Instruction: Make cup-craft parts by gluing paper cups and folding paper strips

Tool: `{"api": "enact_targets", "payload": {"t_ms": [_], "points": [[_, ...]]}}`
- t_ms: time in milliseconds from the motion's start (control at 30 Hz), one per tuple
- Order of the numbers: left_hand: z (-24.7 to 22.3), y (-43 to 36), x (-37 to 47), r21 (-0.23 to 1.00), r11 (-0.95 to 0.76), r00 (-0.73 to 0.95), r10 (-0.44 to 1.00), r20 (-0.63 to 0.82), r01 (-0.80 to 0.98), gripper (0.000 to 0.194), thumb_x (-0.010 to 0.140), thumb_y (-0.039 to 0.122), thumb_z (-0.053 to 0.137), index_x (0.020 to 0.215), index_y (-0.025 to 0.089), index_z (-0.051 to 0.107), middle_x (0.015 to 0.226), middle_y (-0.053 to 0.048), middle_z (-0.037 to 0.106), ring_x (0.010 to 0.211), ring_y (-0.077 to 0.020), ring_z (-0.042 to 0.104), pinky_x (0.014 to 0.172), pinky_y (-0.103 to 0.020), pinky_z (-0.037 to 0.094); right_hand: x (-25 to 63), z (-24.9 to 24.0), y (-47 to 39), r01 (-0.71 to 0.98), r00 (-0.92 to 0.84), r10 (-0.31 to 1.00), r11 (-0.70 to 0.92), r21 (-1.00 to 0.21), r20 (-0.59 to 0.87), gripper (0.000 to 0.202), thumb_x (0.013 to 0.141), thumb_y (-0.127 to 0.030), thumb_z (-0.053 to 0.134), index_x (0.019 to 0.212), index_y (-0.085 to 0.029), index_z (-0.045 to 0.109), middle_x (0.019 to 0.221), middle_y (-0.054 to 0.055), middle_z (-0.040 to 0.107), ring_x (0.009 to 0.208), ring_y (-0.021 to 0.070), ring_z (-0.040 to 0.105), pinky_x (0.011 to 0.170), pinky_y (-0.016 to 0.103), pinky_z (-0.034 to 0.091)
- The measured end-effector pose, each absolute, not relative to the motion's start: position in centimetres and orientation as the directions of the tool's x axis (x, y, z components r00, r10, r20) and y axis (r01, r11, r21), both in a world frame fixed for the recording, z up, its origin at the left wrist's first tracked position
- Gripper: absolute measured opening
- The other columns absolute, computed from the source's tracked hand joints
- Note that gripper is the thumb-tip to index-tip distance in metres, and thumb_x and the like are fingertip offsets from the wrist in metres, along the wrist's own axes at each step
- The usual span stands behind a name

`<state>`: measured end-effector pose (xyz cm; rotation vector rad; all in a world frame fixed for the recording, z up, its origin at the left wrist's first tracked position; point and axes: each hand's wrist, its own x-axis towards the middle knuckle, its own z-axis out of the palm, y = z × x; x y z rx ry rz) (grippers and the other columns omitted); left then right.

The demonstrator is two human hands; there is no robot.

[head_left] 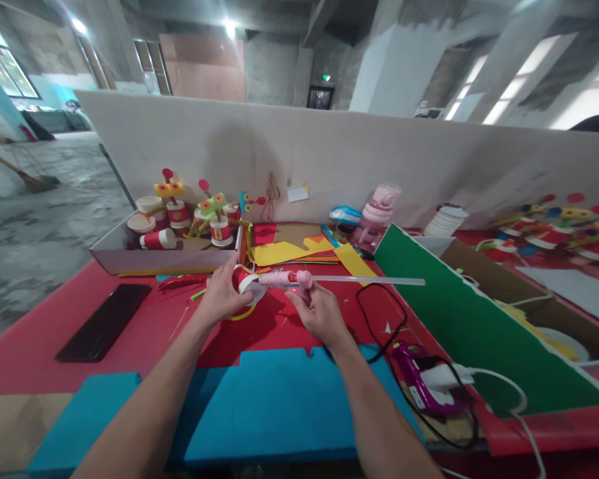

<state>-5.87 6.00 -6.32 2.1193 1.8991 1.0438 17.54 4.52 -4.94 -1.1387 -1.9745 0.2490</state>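
My left hand (pixel 225 293) is closed around a red and white paper cup (pixel 250 285), which lies tilted on its side with its white end toward my right hand. In my right hand (pixel 321 313) is a pink hot glue gun (pixel 289 279), its nozzle pointing left and meeting or nearly meeting the cup. A long clear glue stick (pixel 369 281) sticks out of the gun's back to the right. Beneath both hands lies red paper with small scraps, and a yellow curved strip (pixel 242 314) shows below the cup. My left fingertips are partly hidden behind the cup.
At the back left, a box (pixel 154 261) holds several decorated paper cups. A black phone (pixel 104 322) lies at left. Coloured paper (pixel 299 251) and a pink bottle (pixel 378 216) stand behind. To the right are a green partition (pixel 459 326), a purple power strip (pixel 424 379) and a looping black cord (pixel 379 356).
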Motion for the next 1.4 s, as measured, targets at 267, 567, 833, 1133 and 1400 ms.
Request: {"api": "enact_targets", "payload": {"t_ms": [267, 567, 833, 1133, 1400], "points": [[-6.1, 6.0, -5.9, 0.574, -0.221, -0.027, 0.920, 0.391, 0.789, 0.090, 0.062, 0.031, 0.069, 0.144, 0.018, 0.031, 0.140, -0.012, 0.047, 0.124, -0.0319, 0.048, 0.103, -0.044, 0.038, 17.6, -5.1, 4.6, 0.622, -0.225, 0.794, 0.563, -0.544, 0.565, 0.032, 0.088, -0.043, 0.051, 0.097, -0.014, 0.060, 0.063, 0.003, 0.062, 0.049, 0.0140, 0.051, 0.050, 0.024, 0.035], [-6.0, 5.9, -5.8, 0.566, -0.211, -0.034, 0.920, 0.391, 0.797, 0.090, 0.062, 0.031, 0.068, 0.143, 0.018, 0.031, 0.139, -0.012, 0.048, 0.125, -0.0316, 0.046, 0.105, -0.043, 0.036, 18.0, -5.0, 5.0, 0.660, -0.221, 0.818, 0.526, -0.536, 0.531, 0.032, 0.088, -0.043, 0.050, 0.093, -0.014, 0.061, 0.058, 0.002, 0.059, 0.049, 0.0145, 0.050, 0.051, 0.024, 0.033], [-6.4, 6.1, -5.8, 0.569, -0.219, -0.040, 0.912, 0.408, 0.793, 0.091, 0.061, 0.031, 0.069, 0.143, 0.020, 0.033, 0.130, -0.012, 0.054, 0.123, -0.0327, 0.047, 0.103, -0.046, 0.036, 18.4, -4.9, 5.1, 0.678, -0.208, 0.840, 0.493, -0.545, 0.501, 0.035, 0.088, -0.046, 0.048, 0.095, -0.013, 0.060, 0.061, 0.003, 0.062, 0.051, 0.0153, 0.054, 0.053, 0.024, 0.036], [-5.7, 5.9, -6.0, 0.647, -0.222, -0.148, 0.872, 0.466, 0.729, 0.090, 0.063, 0.029, 0.067, 0.144, 0.019, 0.030, 0.134, -0.014, 0.048, 0.125, -0.0331, 0.044, 0.103, -0.047, 0.036, 21.2, -6.7, 8.2, 0.539, -0.016, 0.963, 0.234, -0.810, 0.268, 0.043, 0.082, -0.047, 0.054, 0.110, -0.015, 0.053, 0.084, 0.009, 0.070, 0.061, 0.0176, 0.063, 0.050, 0.024, 0.045], [-5.3, 5.6, -5.4, 0.796, -0.249, -0.192, 0.891, 0.412, 0.552, 0.088, 0.064, 0.028, 0.069, 0.144, 0.022, 0.032, 0.140, -0.012, 0.044, 0.121, -0.0299, 0.049, 0.100, -0.044, 0.040, 23.9, -8.7, 10.8, 0.790, 0.157, 0.977, -0.038, -0.612, 0.142, 0.042, 0.088, -0.046, 0.045, 0.103, -0.010, 0.060, 0.087, 0.016, 0.067, 0.073, 0.0223, 0.066, 0.061, 0.029, 0.048]]}}
